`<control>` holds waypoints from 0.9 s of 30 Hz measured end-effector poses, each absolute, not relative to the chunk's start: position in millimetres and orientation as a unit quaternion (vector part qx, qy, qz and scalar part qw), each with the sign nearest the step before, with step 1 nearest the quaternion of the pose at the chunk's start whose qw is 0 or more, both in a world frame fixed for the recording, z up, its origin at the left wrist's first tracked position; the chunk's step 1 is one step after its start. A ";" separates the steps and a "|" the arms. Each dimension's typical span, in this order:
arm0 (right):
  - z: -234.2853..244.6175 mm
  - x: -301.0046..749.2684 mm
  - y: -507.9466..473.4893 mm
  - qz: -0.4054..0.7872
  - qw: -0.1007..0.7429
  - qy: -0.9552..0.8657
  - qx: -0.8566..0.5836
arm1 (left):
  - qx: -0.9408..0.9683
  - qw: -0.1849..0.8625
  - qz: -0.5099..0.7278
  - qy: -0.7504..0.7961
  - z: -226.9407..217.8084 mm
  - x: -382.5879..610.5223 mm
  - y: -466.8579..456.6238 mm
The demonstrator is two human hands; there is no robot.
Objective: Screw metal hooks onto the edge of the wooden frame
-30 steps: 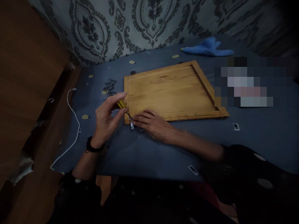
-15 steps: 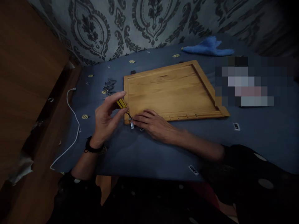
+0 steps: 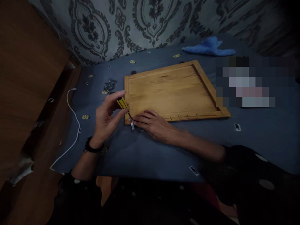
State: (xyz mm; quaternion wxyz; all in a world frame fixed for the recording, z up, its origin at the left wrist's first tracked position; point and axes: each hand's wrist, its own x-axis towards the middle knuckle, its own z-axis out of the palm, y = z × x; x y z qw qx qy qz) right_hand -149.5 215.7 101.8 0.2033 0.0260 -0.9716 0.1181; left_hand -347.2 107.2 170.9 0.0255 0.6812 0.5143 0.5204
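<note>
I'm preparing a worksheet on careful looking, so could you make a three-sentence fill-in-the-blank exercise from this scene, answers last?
The left hand holds a screwdriver with a black and ____ handle.
The right hand lies over the near edge of a panel made of ____.
The cloth beyond the panel is coloured ____.

Missing words: yellow; wood; blue.

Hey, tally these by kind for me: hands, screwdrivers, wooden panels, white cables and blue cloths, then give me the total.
Hands: 2, the left hand and the right hand
Screwdriver: 1
Wooden panel: 1
White cable: 1
Blue cloth: 1
Total: 6, leaving aside the pixelated patch, which can't be read
</note>
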 end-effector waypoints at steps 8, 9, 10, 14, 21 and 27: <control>104.5 -149.4 215.5 0.116 0.202 -0.972 0.026 | 0.660 0.056 0.532 0.528 173.1 -347.5 104.3; 104.6 -149.6 215.5 0.118 0.204 -0.972 0.028 | 0.661 0.052 0.535 0.524 174.5 -347.1 104.3; 104.8 -149.7 215.5 0.119 0.205 -0.971 0.029 | 0.660 0.047 0.537 0.522 175.7 -346.8 104.4; 105.5 -149.5 215.2 0.116 0.197 -0.973 0.023 | 0.659 0.048 0.532 0.529 175.2 -346.5 104.9; 104.2 -149.4 215.8 0.111 0.212 -0.970 0.033 | 0.658 0.070 0.520 0.540 169.4 -347.3 103.6; 103.8 -149.7 215.7 0.112 0.200 -0.973 0.029 | 0.675 0.040 0.492 0.548 168.3 -349.0 104.5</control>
